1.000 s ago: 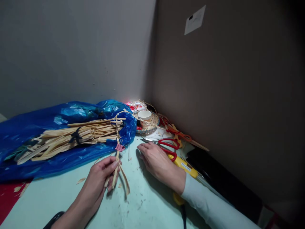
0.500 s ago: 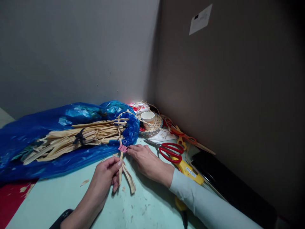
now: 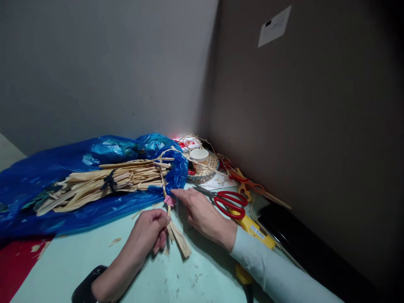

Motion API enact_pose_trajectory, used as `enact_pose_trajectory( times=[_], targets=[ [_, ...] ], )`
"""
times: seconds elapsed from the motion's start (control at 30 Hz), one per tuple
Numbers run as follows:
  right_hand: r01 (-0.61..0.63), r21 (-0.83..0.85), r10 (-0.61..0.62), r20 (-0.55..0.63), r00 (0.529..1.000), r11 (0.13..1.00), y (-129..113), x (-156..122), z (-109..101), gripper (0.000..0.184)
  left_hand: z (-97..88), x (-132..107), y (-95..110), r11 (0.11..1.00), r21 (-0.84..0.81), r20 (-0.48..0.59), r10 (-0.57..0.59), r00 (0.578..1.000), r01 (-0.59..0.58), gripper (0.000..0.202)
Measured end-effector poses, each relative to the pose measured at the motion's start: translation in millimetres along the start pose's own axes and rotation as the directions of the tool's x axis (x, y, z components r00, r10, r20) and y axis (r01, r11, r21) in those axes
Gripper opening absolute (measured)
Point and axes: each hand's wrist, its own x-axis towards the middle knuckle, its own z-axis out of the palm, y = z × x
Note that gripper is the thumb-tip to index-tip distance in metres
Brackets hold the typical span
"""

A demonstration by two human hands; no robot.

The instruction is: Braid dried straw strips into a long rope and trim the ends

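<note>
My left hand (image 3: pixel 152 230) is closed in a pinch on a strip of dried husk (image 3: pixel 180 243), whose loose ends fan out toward me. Above the pinch, a pink binder clip (image 3: pixel 169 200) grips the braided strand (image 3: pixel 163 179), which runs up over the blue bag. My right hand (image 3: pixel 205 212) reaches in from the right, its index finger stretched out beside the clip. Its thumb is hidden, and I see nothing held in it. Red-handled scissors (image 3: pixel 229 203) lie just beyond that hand.
Behind my left hand, a tied bundle of dried husks (image 3: pixel 126 179) lies on a blue plastic bag (image 3: pixel 78 153). A paper cup (image 3: pixel 199 156) stands on a woven disc (image 3: pixel 213 166). Orange scissors (image 3: pixel 252 185), a yellow tool (image 3: pixel 254 227) and a black object (image 3: pixel 296 240) line the right wall.
My right index finger has straightened and moved up past the clip's edge. The clip has turned slightly, and the loose husk ends swing a little to the right. My left hand keeps its pinch.
</note>
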Motion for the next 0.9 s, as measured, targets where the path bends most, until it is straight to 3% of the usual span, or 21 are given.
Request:
enact_pose_trajectory(
  times=[0.27, 0.33, 0.43, 0.5, 0.53, 0.6, 0.67, 0.7, 0.8, 0.9],
  targets=[
    [-0.082, -0.065, 0.089, 0.105, 0.990, 0.994, -6, -7, -3, 0.062, -0.4, -6, -3, 0.998, 0.056, 0.076, -0.026, 0.997, 0.022, 0.028],
    [-0.112, 0.003, 0.111, 0.104, 0.988, 0.994, -7, -7, -5, 0.056, -0.3, -6, -5, 0.998, 0.048, 0.089, -0.037, 0.995, 0.033, 0.028],
    [-0.221, 0.227, 0.227, -0.001, 0.974, 0.949, -8, -7, -9, 0.044, 0.5, -5, -6, 0.999, 0.031, 0.098, -0.043, 0.994, 0.041, 0.028],
    [-0.265, 0.528, 0.343, -0.053, 0.938, 0.807, -10, -9, -12, 0.035, 1.3, -6, -6, 0.999, 0.026, 0.099, -0.042, 0.994, 0.039, 0.028],
    [-0.265, 0.692, 0.399, -0.036, 0.916, 0.671, -11, -11, -14, 0.031, 1.7, -6, -6, 0.999, 0.024, 0.101, -0.040, 0.994, 0.038, 0.027],
    [-0.241, 0.921, 0.455, 0.081, 0.887, 0.306, -15, -16, -15, 0.029, 2.6, -6, -7, 0.999, 0.025, 0.099, -0.033, 0.995, 0.031, 0.026],
    [-0.218, 0.976, 0.447, 0.196, 0.873, -0.002, -21, -22, -15, 0.029, 3.5, -5, -8, 1.000, 0.027, 0.094, -0.017, 0.995, 0.015, 0.026],
    [-0.209, 0.973, 0.430, 0.230, 0.873, -0.097, -23, -24, -13, 0.028, 3.9, -4, -10, 1.000, 0.029, 0.091, -0.006, 0.996, 0.003, 0.026],
    [-0.185, 0.960, 0.377, 0.253, 0.891, -0.208, -30, -28, -6, 0.026, 4.8, -3, -14, 0.999, 0.030, 0.081, 0.040, 0.996, -0.042, 0.027],
    [-0.179, 0.969, 0.368, 0.230, 0.901, -0.167, -34, -28, 2, 0.031, 4.7, -1, -18, 0.994, 0.033, 0.072, 0.100, 0.992, -0.103, 0.028]
  ],
)
